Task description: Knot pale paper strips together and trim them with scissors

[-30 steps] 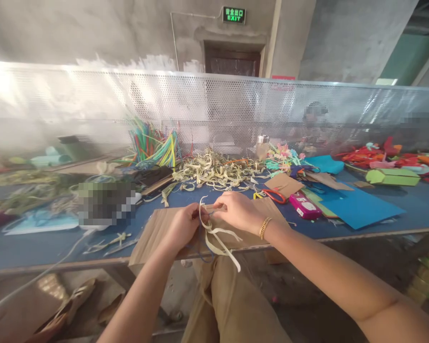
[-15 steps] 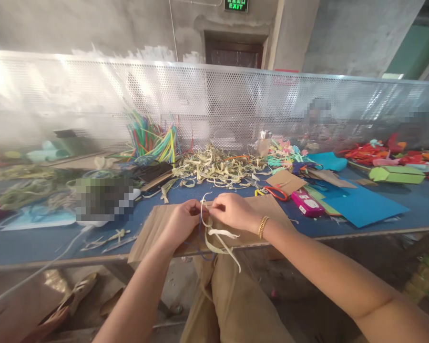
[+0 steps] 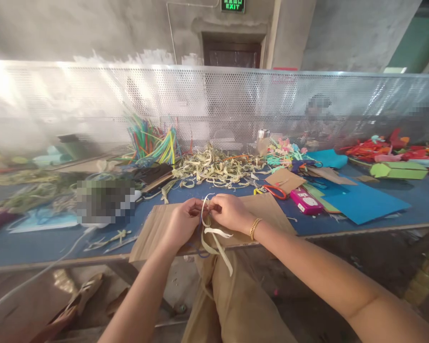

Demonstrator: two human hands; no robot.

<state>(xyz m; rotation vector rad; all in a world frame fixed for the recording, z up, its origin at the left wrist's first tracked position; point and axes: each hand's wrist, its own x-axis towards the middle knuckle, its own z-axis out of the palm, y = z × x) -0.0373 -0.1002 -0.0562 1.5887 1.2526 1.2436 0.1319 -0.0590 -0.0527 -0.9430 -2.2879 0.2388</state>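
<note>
My left hand (image 3: 183,221) and my right hand (image 3: 232,212) meet over a flat piece of cardboard (image 3: 271,214) at the table's front edge. Fingertips of both hands are pinched together on a small bundle of pale cream-green strips (image 3: 223,256). Several strip ends dangle below the fingers, past the cardboard's edge toward my lap, and one curls up between the hands. A thin blue cord (image 3: 203,253) hangs beside them. Just where the fingers grip is partly hidden. Behind the hands lies a heap of similar pale strips (image 3: 214,167).
Red-handled scissors (image 3: 276,192), a magenta box (image 3: 305,201) and blue sheets (image 3: 368,202) lie to the right. Colourful thin stems (image 3: 152,140) stand back left. A white cable (image 3: 62,259) crosses the table's left front edge. A perforated metal screen (image 3: 186,95) closes off the back.
Both hands stay together, pinching the strips over the cardboard. The dangling strip ends have shifted slightly left and turned. The view has moved a little.
</note>
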